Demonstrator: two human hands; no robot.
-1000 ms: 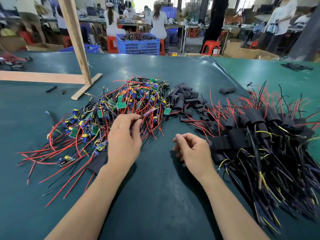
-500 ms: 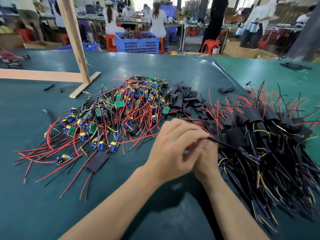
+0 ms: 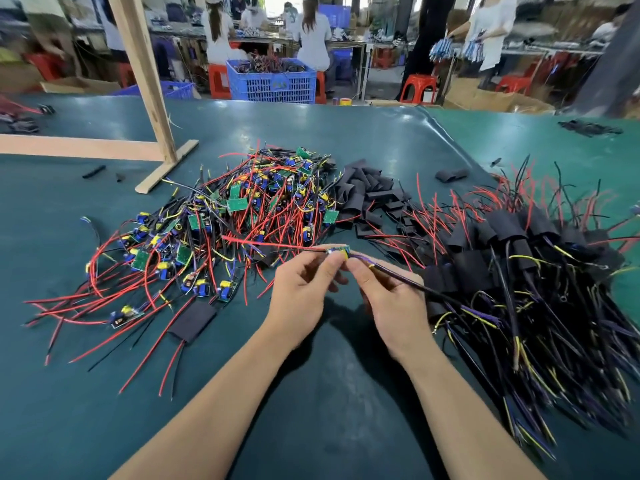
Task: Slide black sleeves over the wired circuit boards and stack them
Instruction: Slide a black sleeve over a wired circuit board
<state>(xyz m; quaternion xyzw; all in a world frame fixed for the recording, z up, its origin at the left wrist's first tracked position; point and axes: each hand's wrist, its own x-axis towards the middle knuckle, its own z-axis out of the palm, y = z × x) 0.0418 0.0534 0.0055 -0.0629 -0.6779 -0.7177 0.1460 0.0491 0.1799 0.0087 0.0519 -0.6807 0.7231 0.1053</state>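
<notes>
board in hand, sleeve not yet fitted

hands met above the table (image 3: 104,393): left hand (image 3: 304,292) and right hand (image 3: 391,299) both pinched one wired circuit board (image 3: 341,251). advised gathering its leads straight before sleeving. loose black sleeves (image 3: 367,195) lay beyond, sleeved stack (image 3: 512,258) to the right.

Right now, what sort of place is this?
Most likely an electronics assembly workshop: a heap of wired boards and sleeves on a green table, workers at benches behind, blue crate of parts.
</notes>
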